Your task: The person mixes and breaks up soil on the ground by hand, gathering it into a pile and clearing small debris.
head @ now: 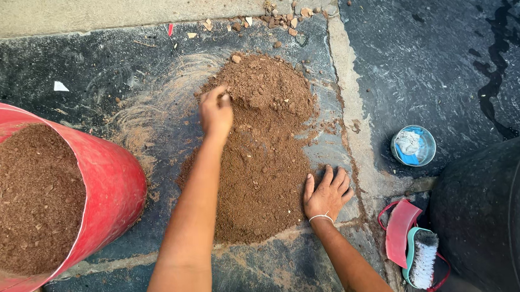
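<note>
A heap of brown soil (266,145) lies on dark stone paving. My left hand (215,110) reaches to the heap's upper left edge, its fingers curled down into the loose soil. My right hand (328,193), a thin band on its wrist, rests flat with fingers spread on the heap's lower right edge. It holds nothing. Faint curved sweep marks fan out on the paving left of the heap.
A red bucket (110,177) full of darker soil lies tilted at the left. A small blue round tin (414,145) with white cloth sits to the right. A large black tub (489,211), a red scoop (402,224) and a brush (423,259) are at lower right. Small stones (277,18) lie at the top.
</note>
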